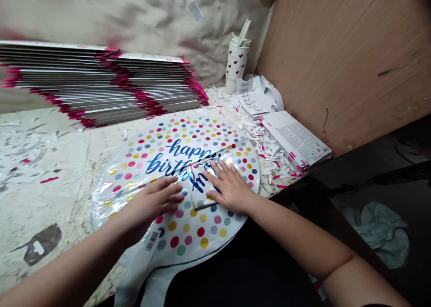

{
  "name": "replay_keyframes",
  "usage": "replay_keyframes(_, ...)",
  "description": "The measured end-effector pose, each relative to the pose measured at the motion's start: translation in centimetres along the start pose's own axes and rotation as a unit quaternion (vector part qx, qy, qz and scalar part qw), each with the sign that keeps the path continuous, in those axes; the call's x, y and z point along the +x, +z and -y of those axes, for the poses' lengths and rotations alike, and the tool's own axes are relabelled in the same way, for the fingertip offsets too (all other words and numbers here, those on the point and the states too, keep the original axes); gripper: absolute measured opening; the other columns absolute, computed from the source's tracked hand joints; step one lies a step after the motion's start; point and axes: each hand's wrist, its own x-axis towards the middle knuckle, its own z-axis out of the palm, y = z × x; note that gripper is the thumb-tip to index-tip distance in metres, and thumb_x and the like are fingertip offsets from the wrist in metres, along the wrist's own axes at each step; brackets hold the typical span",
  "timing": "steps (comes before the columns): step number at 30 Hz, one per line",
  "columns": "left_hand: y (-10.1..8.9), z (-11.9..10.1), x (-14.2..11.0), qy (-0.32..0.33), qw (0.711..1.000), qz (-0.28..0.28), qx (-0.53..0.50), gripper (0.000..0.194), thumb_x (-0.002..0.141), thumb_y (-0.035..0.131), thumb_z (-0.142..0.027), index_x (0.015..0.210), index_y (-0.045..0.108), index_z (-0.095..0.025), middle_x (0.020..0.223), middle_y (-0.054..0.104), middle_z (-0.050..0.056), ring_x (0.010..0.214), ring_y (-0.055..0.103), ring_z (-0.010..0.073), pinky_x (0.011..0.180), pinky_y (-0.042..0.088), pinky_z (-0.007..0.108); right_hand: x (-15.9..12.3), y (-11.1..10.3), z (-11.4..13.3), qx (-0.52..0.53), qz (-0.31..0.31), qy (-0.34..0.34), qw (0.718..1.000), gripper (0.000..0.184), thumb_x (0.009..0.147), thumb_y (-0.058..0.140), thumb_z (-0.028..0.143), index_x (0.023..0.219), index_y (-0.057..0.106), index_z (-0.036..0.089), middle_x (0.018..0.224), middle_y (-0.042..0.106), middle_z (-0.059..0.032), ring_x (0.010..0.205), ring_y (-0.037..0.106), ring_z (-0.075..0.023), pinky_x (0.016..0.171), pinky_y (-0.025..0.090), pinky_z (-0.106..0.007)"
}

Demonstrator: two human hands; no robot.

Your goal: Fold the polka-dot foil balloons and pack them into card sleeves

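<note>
A flat round foil balloon with coloured dots and blue "happy birthday" lettering lies on the worn table, its neck hanging over the near edge. Part of it is folded over near the middle. My left hand lies flat on the balloon's lower left half, fingers stretched out toward the centre. My right hand presses flat on the folded part at the centre right, fingers spread. Neither hand grips anything.
A tall stack of flat pink-edged packages fills the back left. A white heart-patterned tumbler stands at the back by the wooden wall. A pile of printed cards and label sheets lie right, amid paper scraps.
</note>
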Motion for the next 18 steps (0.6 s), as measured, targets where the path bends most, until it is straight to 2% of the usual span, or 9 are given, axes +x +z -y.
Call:
replay_keyframes(2,-0.8,-0.2,-0.5,-0.041,0.997,0.004,-0.067,0.042,0.068,0.068,-0.026,0.107,0.055,-0.018,0.107,0.065,0.011,0.094,0.064,0.0221,0.077,0.055,0.034,0.1,-0.1,-0.1,0.002,0.006,0.001,1.000,0.059,0.089,0.031,0.056,0.141,0.024,0.030,0.151,0.013,-0.0063,0.138,0.007,-0.0300,0.109,0.010,-0.053)
replay_keyframes(5,-0.3,-0.5,0.1,-0.085,0.994,0.051,-0.037,0.036,0.067,0.070,-0.027,0.099,0.058,-0.016,0.099,0.067,0.011,0.091,0.066,0.0218,0.073,0.055,0.032,0.1,-0.1,0.2,0.004,0.003,-0.001,1.000,0.060,0.088,0.030,0.057,0.141,0.024,0.029,0.151,0.012,-0.0074,0.138,0.006,-0.0301,0.109,0.009,-0.053)
replay_keyframes(8,1.5,-0.9,1.5,-0.091,0.991,0.090,0.039,0.030,0.063,0.074,-0.035,0.079,0.056,-0.017,0.067,0.065,0.003,0.057,0.064,0.0152,0.047,0.049,0.022,-0.1,-0.3,0.6,0.014,-0.001,-0.008,1.000,0.060,0.089,0.027,0.058,0.141,0.024,0.029,0.151,0.015,-0.0079,0.137,0.010,-0.0309,0.108,0.011,-0.054)
replay_keyframes(10,2.7,-1.3,2.2,-0.080,0.992,0.087,0.049,0.032,0.060,0.075,-0.033,0.068,0.047,-0.019,0.047,0.053,-0.005,0.035,0.049,0.0091,0.032,0.035,0.018,-0.3,-1.3,-0.2,0.014,-0.009,-0.020,1.000,0.062,0.087,0.029,0.061,0.141,0.024,0.031,0.151,0.016,-0.0053,0.137,0.014,-0.0285,0.109,0.017,-0.050)
replay_keyframes(11,3.1,-1.5,2.3,-0.068,0.994,0.082,0.037,0.032,0.062,0.074,-0.030,0.067,0.044,-0.019,0.043,0.049,-0.008,0.032,0.044,0.0075,0.031,0.031,0.016,-0.6,-2.1,-1.1,0.002,-0.030,-0.003,1.000,0.064,0.086,0.031,0.062,0.141,0.024,0.031,0.151,0.016,-0.0039,0.137,0.015,-0.0266,0.109,0.019,-0.046)
replay_keyframes(13,3.4,-2.0,2.3,-0.050,0.996,0.068,-0.010,0.024,0.067,0.067,-0.022,0.073,0.044,-0.020,0.048,0.052,-0.008,0.037,0.050,0.0081,0.036,0.039,0.016,-1.3,-4.5,-4.4,-0.042,-0.107,0.101,0.988,0.069,0.084,0.037,0.061,0.142,0.022,0.026,0.151,0.011,-0.0068,0.138,0.011,-0.0272,0.109,0.018,-0.047)
replay_keyframes(15,3.1,-2.1,1.9,-0.056,0.996,0.042,-0.054,0.023,0.069,0.059,-0.014,0.085,0.045,-0.022,0.060,0.059,-0.006,0.051,0.061,0.0128,0.048,0.050,0.022,-2.6,-7.1,-8.6,-0.080,-0.179,0.262,0.945,0.078,0.086,0.039,0.055,0.143,0.016,0.009,0.149,0.006,-0.0222,0.136,0.004,-0.0383,0.104,0.012,-0.061)
replay_keyframes(16,2.8,-2.0,1.7,-0.062,0.996,0.024,-0.065,0.027,0.069,0.057,-0.013,0.091,0.044,-0.024,0.064,0.062,-0.005,0.056,0.064,0.0156,0.050,0.052,0.026,-3.3,-8.3,-10.7,-0.103,-0.177,0.360,0.910,0.083,0.082,0.043,0.058,0.143,0.017,0.007,0.147,0.011,-0.0249,0.135,0.010,-0.0410,0.101,0.016,-0.063)
replay_keyframes(18,2.0,-1.5,1.4,-0.063,0.994,0.000,-0.092,0.039,0.069,0.056,-0.012,0.102,0.044,-0.028,0.071,0.065,-0.005,0.060,0.066,0.0192,0.049,0.054,0.030,-4.8,-10.2,-13.9,-0.116,-0.117,0.440,0.883,0.074,0.081,0.050,0.052,0.137,0.032,0.007,0.138,0.035,-0.0266,0.125,0.034,-0.0406,0.095,0.032,-0.055)
